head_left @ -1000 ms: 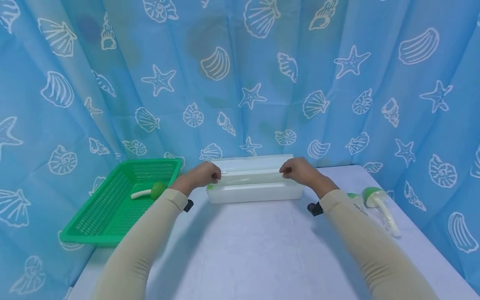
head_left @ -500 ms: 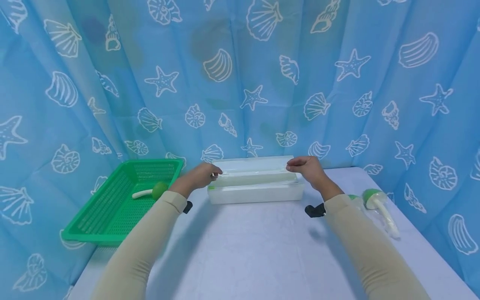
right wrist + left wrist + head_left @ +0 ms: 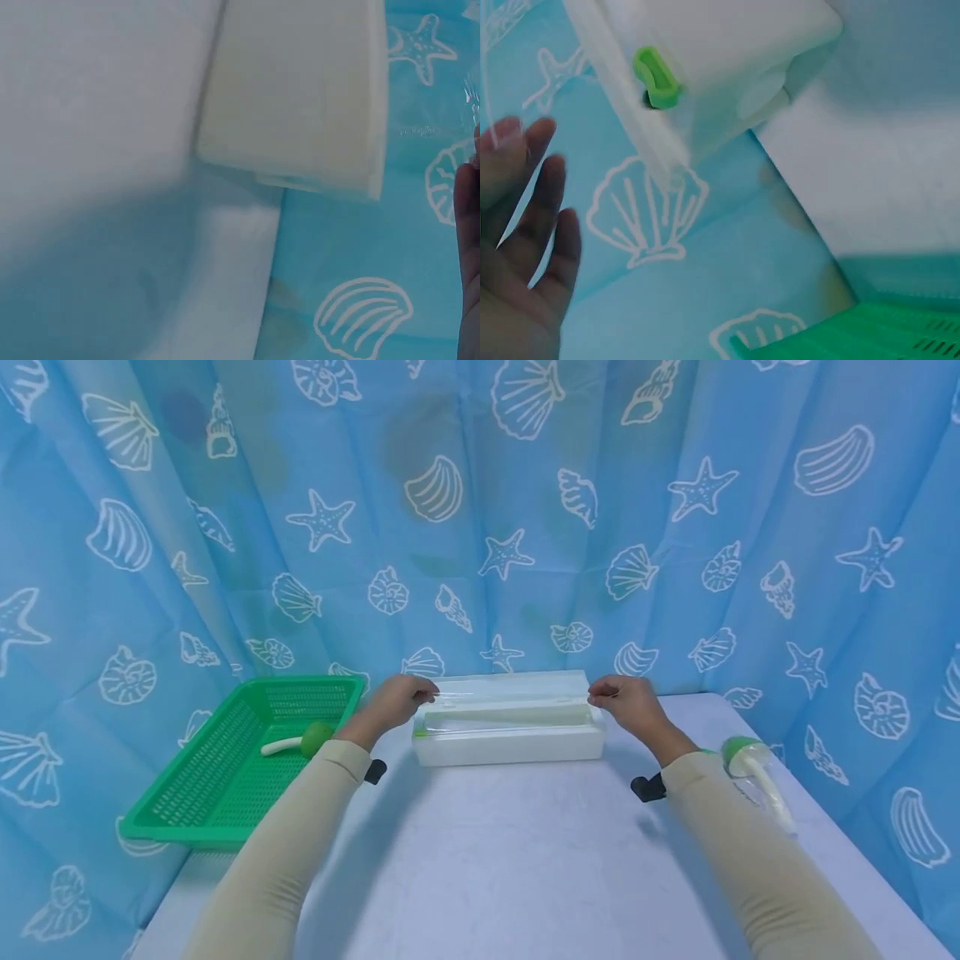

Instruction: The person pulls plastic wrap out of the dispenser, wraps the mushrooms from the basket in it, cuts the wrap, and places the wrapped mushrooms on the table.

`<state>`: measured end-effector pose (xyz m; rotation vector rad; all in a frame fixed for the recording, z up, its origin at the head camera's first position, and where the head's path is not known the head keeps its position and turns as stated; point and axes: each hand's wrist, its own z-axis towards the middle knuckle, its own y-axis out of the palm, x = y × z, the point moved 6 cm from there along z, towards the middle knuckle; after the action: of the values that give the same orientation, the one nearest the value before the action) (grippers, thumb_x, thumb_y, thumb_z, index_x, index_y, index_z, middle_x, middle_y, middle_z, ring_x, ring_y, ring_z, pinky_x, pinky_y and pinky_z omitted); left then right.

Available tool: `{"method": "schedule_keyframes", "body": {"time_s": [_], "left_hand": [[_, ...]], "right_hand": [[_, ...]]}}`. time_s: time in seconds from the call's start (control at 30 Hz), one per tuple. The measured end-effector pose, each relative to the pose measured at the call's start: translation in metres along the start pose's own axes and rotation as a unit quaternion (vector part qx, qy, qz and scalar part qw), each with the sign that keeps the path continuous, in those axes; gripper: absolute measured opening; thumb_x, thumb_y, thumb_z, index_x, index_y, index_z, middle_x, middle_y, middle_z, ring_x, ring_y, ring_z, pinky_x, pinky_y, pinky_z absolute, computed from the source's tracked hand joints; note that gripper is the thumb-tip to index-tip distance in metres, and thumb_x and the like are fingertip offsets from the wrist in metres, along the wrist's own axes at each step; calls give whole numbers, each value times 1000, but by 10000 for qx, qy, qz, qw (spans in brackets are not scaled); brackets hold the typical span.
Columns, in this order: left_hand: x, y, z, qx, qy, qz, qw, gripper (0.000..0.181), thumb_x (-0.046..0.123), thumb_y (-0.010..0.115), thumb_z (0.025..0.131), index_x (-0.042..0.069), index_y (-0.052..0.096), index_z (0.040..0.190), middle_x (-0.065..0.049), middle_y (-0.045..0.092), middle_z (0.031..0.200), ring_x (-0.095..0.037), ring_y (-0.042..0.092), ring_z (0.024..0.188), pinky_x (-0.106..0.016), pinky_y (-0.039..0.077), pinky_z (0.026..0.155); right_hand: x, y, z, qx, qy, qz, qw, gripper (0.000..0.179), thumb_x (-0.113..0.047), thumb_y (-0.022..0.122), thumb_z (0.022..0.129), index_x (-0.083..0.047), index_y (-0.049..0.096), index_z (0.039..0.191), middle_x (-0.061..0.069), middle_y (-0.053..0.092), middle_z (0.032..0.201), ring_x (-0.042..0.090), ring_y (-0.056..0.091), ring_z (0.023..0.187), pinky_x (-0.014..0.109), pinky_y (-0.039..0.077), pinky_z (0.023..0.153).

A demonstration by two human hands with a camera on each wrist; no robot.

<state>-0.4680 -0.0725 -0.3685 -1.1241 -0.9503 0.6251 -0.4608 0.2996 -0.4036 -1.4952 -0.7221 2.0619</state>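
A long white cling film dispenser [image 3: 510, 750] stands at the back of the table with its lid [image 3: 517, 683] raised. Inside lies a pale roll [image 3: 517, 718]. At its left end shows a green slider [image 3: 656, 76]. My left hand [image 3: 397, 702] is above the left end, pinching clear cling film between thumb and forefinger, the other fingers loosely bent. Beyond the right end, my right hand [image 3: 633, 702] pinches the film's other side. The cling film [image 3: 470, 94] is see-through, so its outline is hard to follow. Only the right hand's edge shows in the right wrist view.
A green basket [image 3: 225, 839] stands at the left, with a green-and-white mushroom-shaped thing [image 3: 311, 742] in it. Similar things [image 3: 750, 760] in clear wrapping lie at the right, partly behind the right sleeve. A blue shell-patterned curtain [image 3: 480, 527] hangs directly behind the dispenser.
My right hand has moved right, past the dispenser's end. The left hand has shifted slightly left and up. The hands are farther apart, with the film between them.
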Motion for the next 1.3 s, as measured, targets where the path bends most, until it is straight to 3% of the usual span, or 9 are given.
{"method": "schedule_keyframes", "body": {"time_s": [0.13,0.23,0.37,0.47,0.6,0.97,1.1,1.23,1.3], "left_hand": [[-2,-2,-2,-158,-109,-807,9966,24,5,57,98,3,67,119,-5,69,109,-23,62,107,-37,51,88],[-1,-6,-2,-41,-144,-1224,9924,22,6,55,99,3,66,119,-6,69,108,-23,62,107,-38,51,88],[0,-14,-5,257,-308,-1585,9865,19,10,56,100,4,66,114,-7,69,106,-24,63,105,-39,52,86],[-3,-16,-7,342,-463,-1883,9804,20,12,57,99,2,67,113,-9,68,107,-26,62,105,-40,52,87],[-5,-20,-9,508,-518,-2023,9766,21,15,60,98,3,69,113,-9,68,108,-25,62,103,-40,52,85],[1,-32,-9,711,-514,-2227,9709,18,11,59,98,3,69,111,-10,69,99,-24,66,91,-37,54,81],[-1,-31,-10,490,-565,-2113,9746,16,8,59,98,4,69,110,-9,69,100,-22,66,91,-34,54,80],[0,-35,-12,514,-466,-2028,9768,16,9,58,98,4,68,110,-8,69,100,-21,65,91,-35,54,81],[2,-40,-12,597,-418,-1980,9775,16,11,59,99,5,68,110,-7,68,99,-21,65,91,-35,53,81]], "right_hand": [[-3,6,0,-343,-318,-224,9987,21,-10,65,95,-1,68,114,11,67,106,29,62,101,43,53,82],[-10,3,3,-137,-365,-154,9991,21,-11,64,95,-3,68,115,12,66,109,30,61,103,44,52,84],[-20,-7,7,261,-94,197,9994,21,-15,64,95,-6,68,115,12,66,113,32,59,108,49,50,88],[-22,-8,7,152,194,387,9989,24,-18,64,96,-7,67,118,11,65,115,31,57,111,49,48,91],[-24,-10,6,-26,334,472,9983,29,-21,64,96,-6,65,120,10,65,114,30,57,110,48,49,91],[-42,-21,6,55,-36,335,9994,24,-18,64,96,-8,67,117,10,66,111,27,59,102,44,53,84],[-53,-23,9,-119,-455,-230,9986,22,-13,64,96,-5,67,116,11,66,110,28,61,103,44,52,85],[-71,-29,10,-25,-1372,-1025,9852,20,-4,63,94,-1,69,113,13,68,106,30,63,101,45,52,84],[-78,-33,10,88,-1595,-1205,9798,20,-2,63,94,-1,70,112,12,68,105,29,63,100,44,53,84]]}}
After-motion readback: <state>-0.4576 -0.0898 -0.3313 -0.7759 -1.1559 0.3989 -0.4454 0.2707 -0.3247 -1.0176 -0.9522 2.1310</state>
